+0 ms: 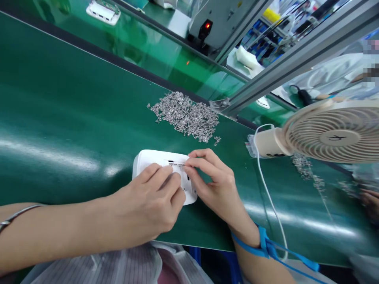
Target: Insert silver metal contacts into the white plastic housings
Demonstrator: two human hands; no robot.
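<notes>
A white plastic housing (148, 159) with rounded corners lies on the green work surface in front of me. Over its left part rests my left hand (160, 197), fingers curled and tips down at a slot near the middle. My right hand (211, 177) is at the housing's right end, thumb and fingertips pinched together by the same slot. Small shiny metal pieces (177, 165) show in the slot between the two hands. Whatever sits between the fingertips is too small or hidden to make out. A blue wrist strap (262, 242) circles my right wrist.
Behind the housing lies a heap of small metal clips (186, 116). To the right stand a beige fan (328, 134) and its white cable (271, 197). A metal frame post (266, 71) rises at the back right. Another person's hand (370, 199) is at the far right edge.
</notes>
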